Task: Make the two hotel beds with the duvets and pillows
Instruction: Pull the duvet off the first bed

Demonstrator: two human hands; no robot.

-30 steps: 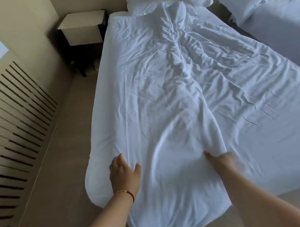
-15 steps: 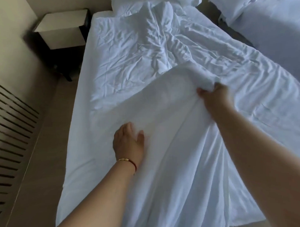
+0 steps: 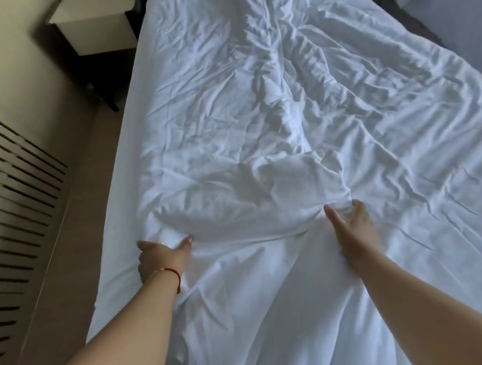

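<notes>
A crumpled white duvet [image 3: 264, 106] covers the near bed, whose white sheet [image 3: 126, 151] shows along the left side. A bunched fold of the duvet [image 3: 302, 181] lies in the middle. My right hand [image 3: 350, 227] grips this fold, fingers curled into the cloth and thumb out. My left hand [image 3: 160, 257], with a red cord on its wrist, grips the duvet near its left edge, the fingers tucked under the cloth and the thumb on top. No pillows are in view.
A white bedside table [image 3: 95, 21] stands at the top left beside the bed. A slatted wall panel [image 3: 17, 210] runs along the left, with a strip of floor [image 3: 78, 204] between it and the bed. The second bed [image 3: 463, 29] shows at the top right.
My right hand, which held the duvet lifted high, has come down and laid the fold on the bed. My left hand moved left to the duvet's edge and took hold. The view moved closer.
</notes>
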